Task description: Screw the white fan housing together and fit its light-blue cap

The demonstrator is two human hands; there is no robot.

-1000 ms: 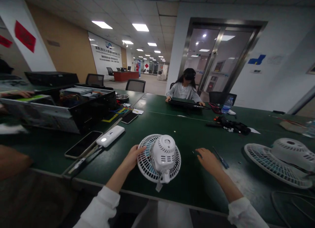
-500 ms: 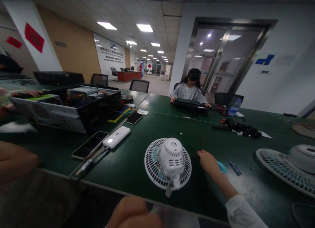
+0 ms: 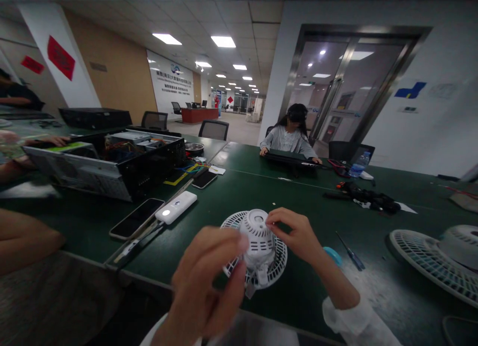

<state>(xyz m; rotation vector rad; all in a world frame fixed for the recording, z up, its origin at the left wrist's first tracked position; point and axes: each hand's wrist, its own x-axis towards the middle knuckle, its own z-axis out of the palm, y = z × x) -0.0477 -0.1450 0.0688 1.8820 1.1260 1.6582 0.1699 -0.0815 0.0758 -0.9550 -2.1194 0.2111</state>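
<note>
From my head view, my right grip [image 3: 295, 234] is closed on the white motor housing [image 3: 256, 236] of a small desk fan [image 3: 274, 266] lying grille-down on the green surface [image 3: 298, 186]. My blurred left grip [image 3: 205, 281] curls just beside it; I cannot tell whether it holds. A screwdriver [image 3: 351, 256] lies to the right.

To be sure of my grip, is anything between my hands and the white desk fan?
Nothing visible stands in the way. The right hand has its fingers on the fan's white motor housing, and the blurred left hand is directly in front of the housing, its fingertips at the housing's side.
</note>
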